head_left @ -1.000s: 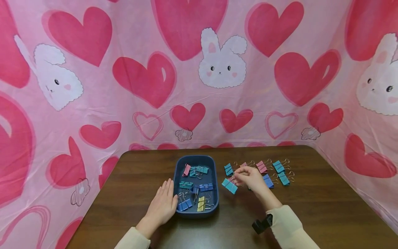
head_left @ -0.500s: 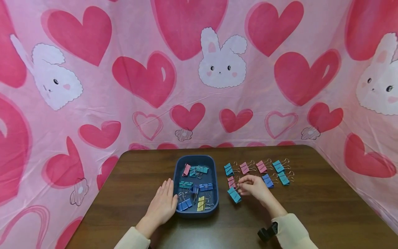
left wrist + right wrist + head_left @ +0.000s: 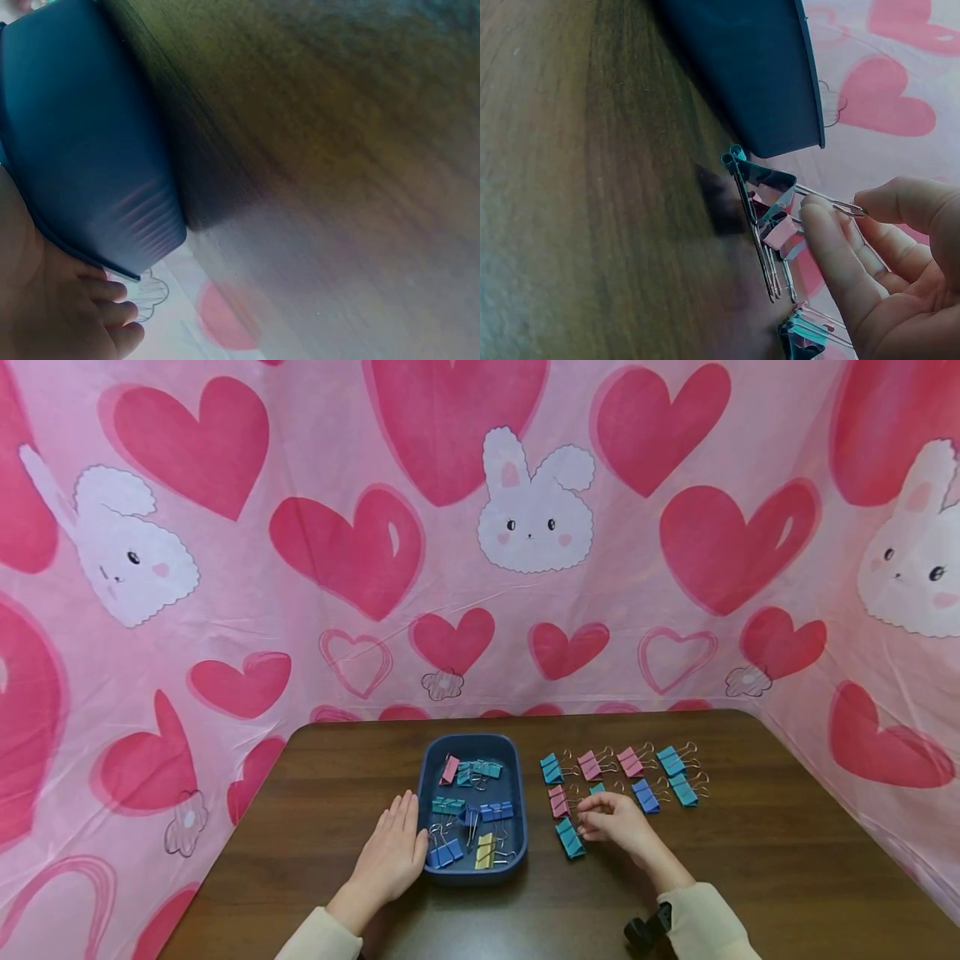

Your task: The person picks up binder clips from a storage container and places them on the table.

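Observation:
In the head view, my right hand pinches a teal binder clip by a wire handle, in front of a pink binder clip. The right wrist view shows thumb and fingertip on that handle, with the clip's teal body close over the table. My left hand lies with straight fingers along the left side of a dark blue tray. In the left wrist view its fingers are by the tray's rim. Several teal, blue, pink and yellow binder clips lie inside the tray.
To the tray's right, binder clips lie in rows on the wooden table: a teal one, two pink ones and more teal and blue ones. My right fingers partly cover one teal clip. A pink heart-print cloth hangs behind.
My right hand has moved nearer and slightly right, bringing the teal binder clip down in front of the pink one. The left hand has stayed at the tray.

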`<action>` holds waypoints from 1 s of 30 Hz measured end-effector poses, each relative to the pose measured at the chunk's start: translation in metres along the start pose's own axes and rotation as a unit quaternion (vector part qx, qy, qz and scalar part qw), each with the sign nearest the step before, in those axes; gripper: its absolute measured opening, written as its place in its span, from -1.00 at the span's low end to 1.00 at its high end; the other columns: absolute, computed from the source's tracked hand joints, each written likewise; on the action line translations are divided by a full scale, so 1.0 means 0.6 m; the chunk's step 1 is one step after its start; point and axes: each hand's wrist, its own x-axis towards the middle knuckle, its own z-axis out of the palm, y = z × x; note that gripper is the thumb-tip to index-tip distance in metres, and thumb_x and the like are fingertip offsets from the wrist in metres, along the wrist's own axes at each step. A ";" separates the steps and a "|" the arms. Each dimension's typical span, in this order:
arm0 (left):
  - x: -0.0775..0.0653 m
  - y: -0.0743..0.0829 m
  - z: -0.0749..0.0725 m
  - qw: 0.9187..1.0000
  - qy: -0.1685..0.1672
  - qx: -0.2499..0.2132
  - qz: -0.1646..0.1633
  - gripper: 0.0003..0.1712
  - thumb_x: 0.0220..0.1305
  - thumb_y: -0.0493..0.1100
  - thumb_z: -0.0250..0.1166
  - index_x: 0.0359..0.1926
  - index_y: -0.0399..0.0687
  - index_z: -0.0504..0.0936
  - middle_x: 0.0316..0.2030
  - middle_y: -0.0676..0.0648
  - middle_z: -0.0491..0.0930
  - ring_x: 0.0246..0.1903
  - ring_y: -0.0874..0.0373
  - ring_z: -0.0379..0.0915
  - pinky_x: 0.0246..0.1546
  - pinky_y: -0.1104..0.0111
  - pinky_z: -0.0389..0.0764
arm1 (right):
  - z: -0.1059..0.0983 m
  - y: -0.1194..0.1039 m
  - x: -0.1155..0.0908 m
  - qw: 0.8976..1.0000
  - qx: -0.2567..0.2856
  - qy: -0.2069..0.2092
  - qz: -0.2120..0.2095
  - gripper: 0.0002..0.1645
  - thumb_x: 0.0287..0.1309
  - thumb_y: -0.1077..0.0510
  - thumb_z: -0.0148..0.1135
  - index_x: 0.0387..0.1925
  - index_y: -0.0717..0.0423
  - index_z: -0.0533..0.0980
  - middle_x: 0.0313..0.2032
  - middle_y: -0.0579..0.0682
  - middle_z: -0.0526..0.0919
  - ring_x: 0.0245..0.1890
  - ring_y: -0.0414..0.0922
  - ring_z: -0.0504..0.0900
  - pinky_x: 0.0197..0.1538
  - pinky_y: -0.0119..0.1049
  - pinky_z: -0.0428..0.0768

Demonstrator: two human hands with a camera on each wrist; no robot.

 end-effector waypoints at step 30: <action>-0.003 0.005 -0.006 1.000 0.004 -0.001 0.004 -0.30 0.32 -0.02 0.01 0.31 -0.42 0.11 0.32 -0.32 0.06 0.30 -0.21 -0.07 0.25 0.01 0.02 | -0.020 -0.023 0.007 0.999 -0.048 0.009 -0.007 -0.62 0.19 0.29 0.10 -0.10 0.59 0.35 -0.31 0.26 0.55 -0.38 0.02 0.62 -0.32 -0.13 0.62</action>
